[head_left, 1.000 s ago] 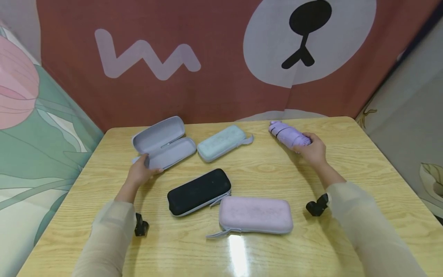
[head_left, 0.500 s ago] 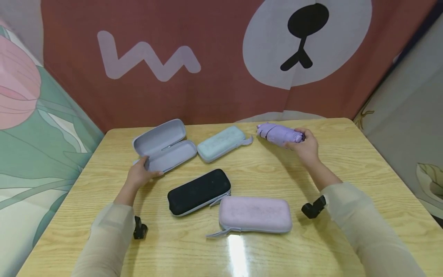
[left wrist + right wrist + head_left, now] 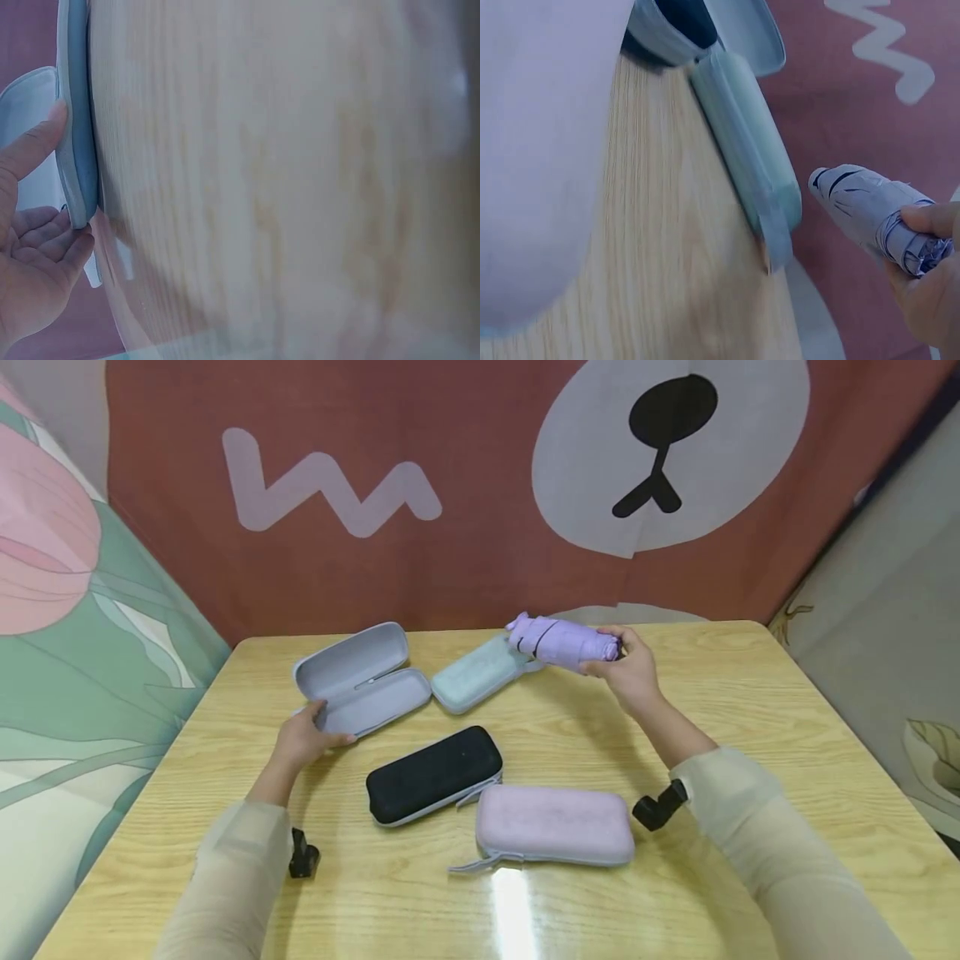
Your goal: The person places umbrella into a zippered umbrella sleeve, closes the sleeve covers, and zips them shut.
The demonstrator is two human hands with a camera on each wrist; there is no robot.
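Note:
A lilac folded umbrella (image 3: pixel 562 642) with a dark strap is gripped at its near end by my right hand (image 3: pixel 632 675), raised off the table. In the head view its far end overlaps the pale green zip case (image 3: pixel 476 678); the right wrist view shows the umbrella (image 3: pixel 862 199) apart from it. A grey-blue hard case (image 3: pixel 378 706) lies open at the back left, lid leaning back. My left hand (image 3: pixel 302 742) holds its left end, thumb on the near rim and fingers around the corner, as the left wrist view shows of the case (image 3: pixel 79 142).
A black zip case (image 3: pixel 435 775) lies mid-table, and a pink zip case (image 3: pixel 553 825) touches or nearly touches it at the front right. The wooden table (image 3: pixel 720 710) ends at a brown printed curtain (image 3: pixel 450 577) behind. Small black cameras sit at both wrists.
My right hand has carried the umbrella leftward, towards the green case, and the umbrella has turned more crosswise. My left hand and the open case have stayed in place.

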